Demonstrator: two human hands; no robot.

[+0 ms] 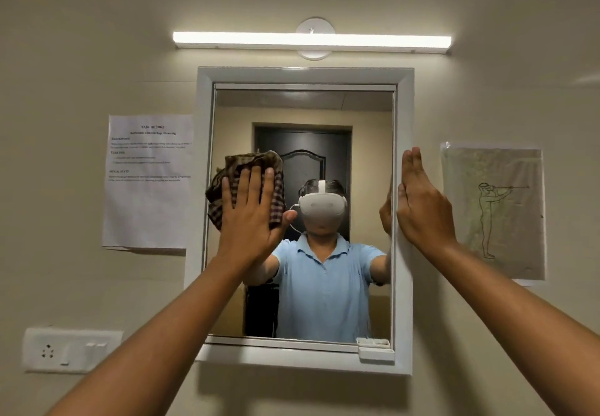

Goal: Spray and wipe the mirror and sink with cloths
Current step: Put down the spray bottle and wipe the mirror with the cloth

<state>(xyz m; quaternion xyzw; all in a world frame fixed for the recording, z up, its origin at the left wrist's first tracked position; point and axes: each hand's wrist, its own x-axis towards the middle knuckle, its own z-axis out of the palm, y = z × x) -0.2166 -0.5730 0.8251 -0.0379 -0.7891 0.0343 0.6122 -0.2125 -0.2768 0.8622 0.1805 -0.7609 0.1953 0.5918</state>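
A white-framed mirror [341, 117] hangs on the beige wall straight ahead. My left hand [251, 217] presses a brown checked cloth [250, 161] flat against the left side of the glass, fingers straight and spread. My right hand [422, 208] rests edge-on with straight fingers against the right side of the mirror frame [403, 286]. The glass reflects a person in a light blue shirt wearing a white headset. The sink and any spray bottle are out of view.
A lit tube light [311, 40] sits above the mirror. A printed sheet [147, 182] hangs left of it and a drawing [493, 211] right of it. A switch and socket plate [69, 349] is at lower left. A small white holder [375, 349] sits at the frame's lower right corner.
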